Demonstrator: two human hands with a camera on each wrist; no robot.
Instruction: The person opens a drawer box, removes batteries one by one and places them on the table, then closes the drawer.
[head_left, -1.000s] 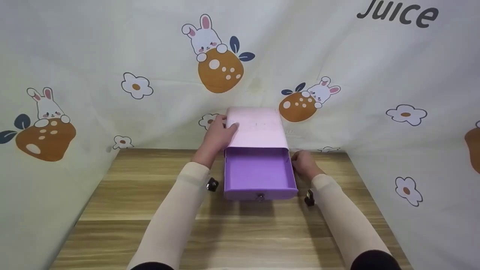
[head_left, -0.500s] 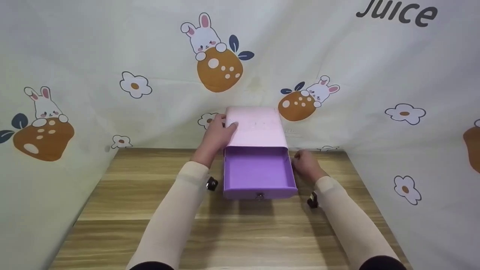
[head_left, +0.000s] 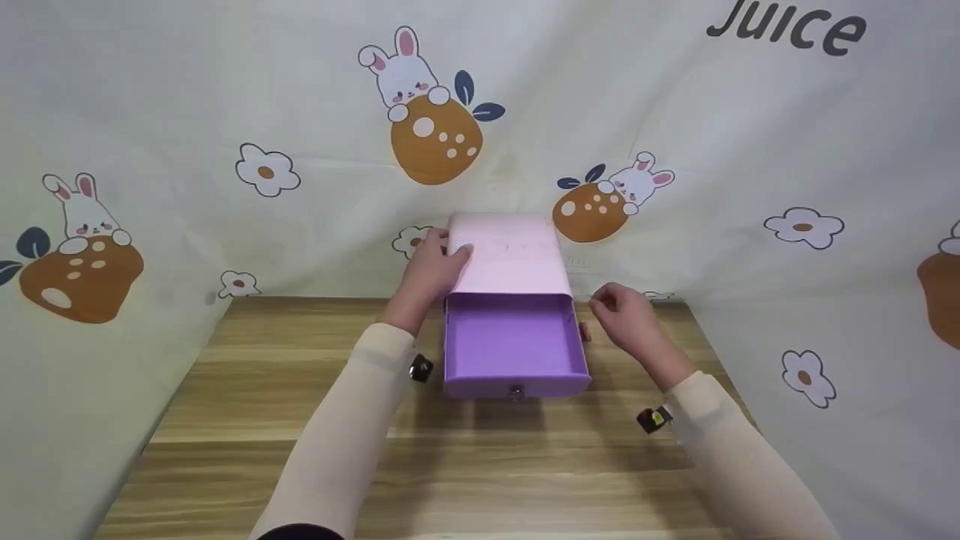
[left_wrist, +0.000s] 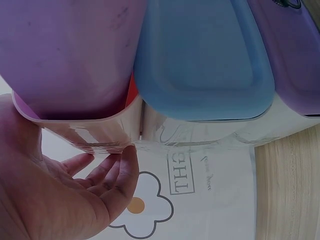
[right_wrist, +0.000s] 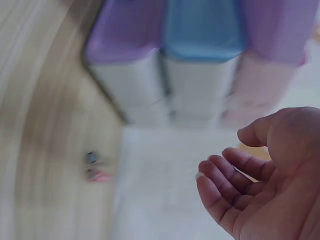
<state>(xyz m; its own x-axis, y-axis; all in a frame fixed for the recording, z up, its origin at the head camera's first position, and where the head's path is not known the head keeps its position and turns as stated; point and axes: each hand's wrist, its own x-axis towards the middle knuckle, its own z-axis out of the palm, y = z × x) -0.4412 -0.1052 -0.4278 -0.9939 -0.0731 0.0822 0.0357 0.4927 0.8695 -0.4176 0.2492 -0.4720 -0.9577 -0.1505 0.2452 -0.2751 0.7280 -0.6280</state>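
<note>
We seem to be steadying: our left hand (head_left: 431,270) grips the pink case (head_left: 510,259) near the table's (head_left: 262,360) back edge, purple drawer (head_left: 472,388) out; our right hand (head_left: 634,322), loosely curled, holds nothing. Next likely calls for pinching the small pink thing (head_left: 586,331) alongside.

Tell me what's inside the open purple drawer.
The purple drawer shows only bare floor and walls; its rear part is hidden under the pink casing.

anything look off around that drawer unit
A dark item and a pinkish one, too blurred to identify, lie stray on the tabletop beside the drawer unit. The open purple drawer has dark marks outside.
</note>
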